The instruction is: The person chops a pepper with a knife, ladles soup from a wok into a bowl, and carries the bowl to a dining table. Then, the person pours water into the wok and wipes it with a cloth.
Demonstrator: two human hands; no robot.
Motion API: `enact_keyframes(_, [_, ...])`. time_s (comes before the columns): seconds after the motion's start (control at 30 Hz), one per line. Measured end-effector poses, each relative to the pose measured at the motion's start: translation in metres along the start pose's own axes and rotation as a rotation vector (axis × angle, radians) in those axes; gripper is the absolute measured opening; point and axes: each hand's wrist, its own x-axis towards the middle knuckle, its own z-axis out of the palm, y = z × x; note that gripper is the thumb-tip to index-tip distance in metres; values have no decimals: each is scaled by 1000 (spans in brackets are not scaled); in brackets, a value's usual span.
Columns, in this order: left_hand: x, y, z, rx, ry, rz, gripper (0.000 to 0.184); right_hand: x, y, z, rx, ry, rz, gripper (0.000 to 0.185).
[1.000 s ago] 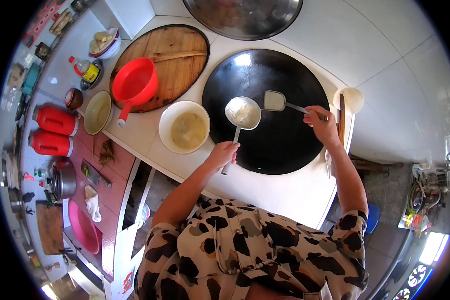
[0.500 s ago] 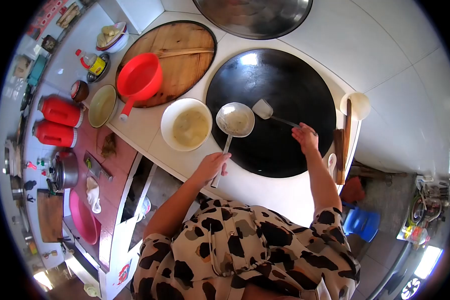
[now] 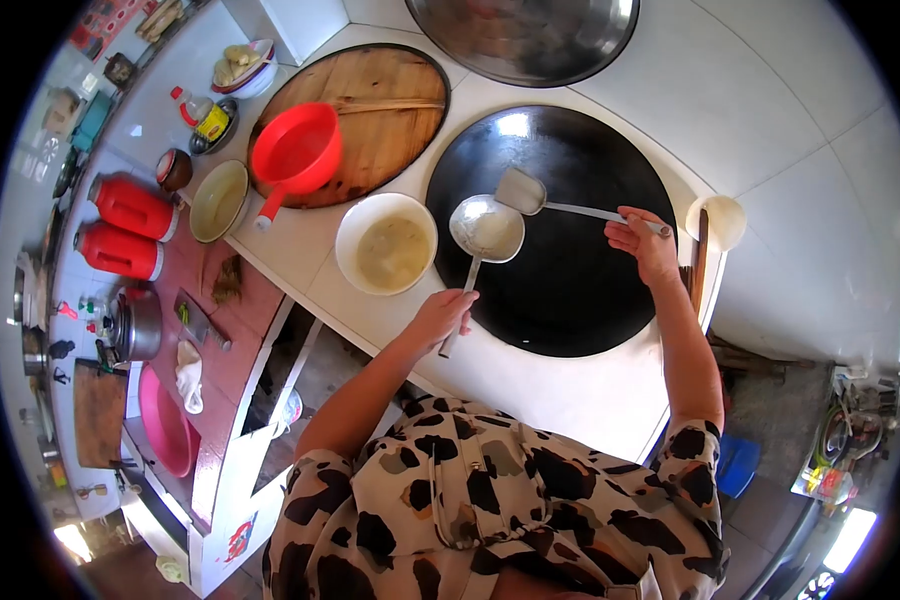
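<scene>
My left hand point(image 3: 444, 319) is closed round the handle of a metal ladle point(image 3: 487, 229), whose wide bowl hangs over the left edge of a large black wok point(image 3: 560, 290). A little pale residue or liquid shows in the bowl. In my right hand point(image 3: 642, 240) is the handle of a metal spatula point(image 3: 522, 191). Its blade is at the ladle's upper right rim; whether they touch I cannot tell. Left of the wok stands a white bowl point(image 3: 346, 246) with pale, cloudy liquid in it.
A red plastic dipper point(image 3: 296, 150) rests on a round wooden lid point(image 3: 395, 95). Behind the wok lies a big metal lid point(image 3: 525, 40). A yellowish bowl point(image 3: 219, 203) sits at the counter's left edge. Two red thermos flasks point(image 3: 130, 208) stand farther left. A pale ladle point(image 3: 722, 222) is at the right.
The spatula has been lifted from the wok's middle up to the ladle's rim, and my right hand has moved up and right. My left hand and the ladle have shifted slightly right.
</scene>
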Motion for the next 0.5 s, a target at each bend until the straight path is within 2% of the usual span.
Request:
enact_keyframes(0.17, [-12,25,13,-25,-11,-2,24,-28,-33,27,-321,-68,-124,27])
enact_keyframes(0.3, [-34,42,15,-28,-59,-4,28,-71,-36,35,-555,-213,-535,17])
enact_keyframes(0.4, [-63,52,7,-28,-117,12,31,-97,-45,32,-633,-126,-689,14])
enact_keyframes(0.47, [-87,63,3,-28,-142,12,33,-93,-40,21,-461,-52,-616,16])
enact_keyframes(0.5, [-100,68,1,-29,-145,9,35,-89,-40,17,-389,21,-512,18])
